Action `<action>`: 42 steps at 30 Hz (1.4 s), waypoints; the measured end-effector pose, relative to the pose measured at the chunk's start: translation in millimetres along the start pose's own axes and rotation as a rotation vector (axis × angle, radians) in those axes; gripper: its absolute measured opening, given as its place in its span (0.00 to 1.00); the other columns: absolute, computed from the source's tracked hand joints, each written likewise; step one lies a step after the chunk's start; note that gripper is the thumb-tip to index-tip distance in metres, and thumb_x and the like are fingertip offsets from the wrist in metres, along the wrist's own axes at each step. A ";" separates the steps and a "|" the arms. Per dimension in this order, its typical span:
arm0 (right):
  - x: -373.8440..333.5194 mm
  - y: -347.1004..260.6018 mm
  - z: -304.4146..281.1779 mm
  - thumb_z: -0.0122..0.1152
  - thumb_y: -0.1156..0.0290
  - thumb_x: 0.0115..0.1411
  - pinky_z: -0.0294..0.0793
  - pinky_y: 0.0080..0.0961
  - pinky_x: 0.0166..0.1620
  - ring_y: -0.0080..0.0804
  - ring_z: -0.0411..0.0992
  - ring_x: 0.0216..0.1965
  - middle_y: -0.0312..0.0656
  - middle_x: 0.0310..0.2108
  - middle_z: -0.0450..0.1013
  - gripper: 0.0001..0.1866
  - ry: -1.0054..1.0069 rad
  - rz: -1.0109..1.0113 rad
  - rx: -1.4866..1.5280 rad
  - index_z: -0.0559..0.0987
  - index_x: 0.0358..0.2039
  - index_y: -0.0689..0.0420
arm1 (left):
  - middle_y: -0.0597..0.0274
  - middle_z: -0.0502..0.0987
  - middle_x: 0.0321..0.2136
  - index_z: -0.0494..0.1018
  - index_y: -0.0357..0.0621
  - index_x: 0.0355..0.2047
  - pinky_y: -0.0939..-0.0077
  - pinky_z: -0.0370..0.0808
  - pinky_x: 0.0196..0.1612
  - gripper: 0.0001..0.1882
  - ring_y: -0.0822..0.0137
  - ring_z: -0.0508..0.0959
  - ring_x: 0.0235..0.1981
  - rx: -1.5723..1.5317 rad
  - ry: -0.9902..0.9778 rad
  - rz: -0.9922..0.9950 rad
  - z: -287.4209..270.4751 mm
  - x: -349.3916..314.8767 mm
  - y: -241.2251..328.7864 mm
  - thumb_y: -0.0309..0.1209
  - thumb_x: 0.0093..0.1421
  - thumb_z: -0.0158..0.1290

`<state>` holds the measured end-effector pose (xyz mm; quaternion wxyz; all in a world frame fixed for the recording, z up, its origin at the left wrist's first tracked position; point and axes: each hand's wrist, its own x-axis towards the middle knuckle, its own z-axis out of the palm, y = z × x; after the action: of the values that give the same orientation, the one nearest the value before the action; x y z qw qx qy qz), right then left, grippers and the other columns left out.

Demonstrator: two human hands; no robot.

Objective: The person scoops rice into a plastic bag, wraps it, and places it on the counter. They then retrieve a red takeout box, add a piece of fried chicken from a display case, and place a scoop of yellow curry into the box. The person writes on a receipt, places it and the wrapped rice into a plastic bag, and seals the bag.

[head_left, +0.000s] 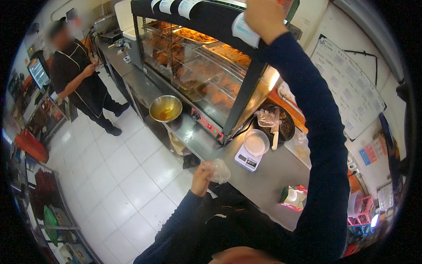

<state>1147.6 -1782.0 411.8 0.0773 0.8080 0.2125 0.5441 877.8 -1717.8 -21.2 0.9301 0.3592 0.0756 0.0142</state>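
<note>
My left hand (201, 179) is closed on a clear, thin plastic item (218, 170), held over the near edge of the steel counter. Whether it is a lid, a small tub or a bag I cannot make out. My right arm reaches up, and my right hand (266, 20) is at the top of a black-framed food warmer (193, 20). Its fingers run out past the upper edge of the view. A printed paper slip (245, 31) hangs just below that hand. Behind the warmer's glass, fried food (195, 34) lies on several lit trays.
On the counter (239, 189) stand a digital scale (248, 159) bearing a clear tub (255, 144), and a black pan (285, 125) with a knife (275, 132) across it. A steel bowl of yellow liquid (165, 109) sits by the warmer. Another person (77, 72) stands at the left.
</note>
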 end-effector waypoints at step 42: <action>-338.5 -143.8 -34.3 0.48 0.68 0.62 0.73 0.27 0.45 0.30 0.74 0.34 0.39 0.32 0.74 0.13 -1.127 1.535 2.462 0.75 0.41 0.62 | 0.57 0.72 0.47 0.67 0.38 0.50 0.70 0.71 0.52 0.23 0.65 0.72 0.50 0.125 -0.077 0.006 -5.6 -1.1 95.8 0.25 0.54 0.57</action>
<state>971.5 -1801.3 87.6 -0.8292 0.3747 0.0071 -0.4147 878.6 -1643.2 39.0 0.9080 0.4172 0.0393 -0.0018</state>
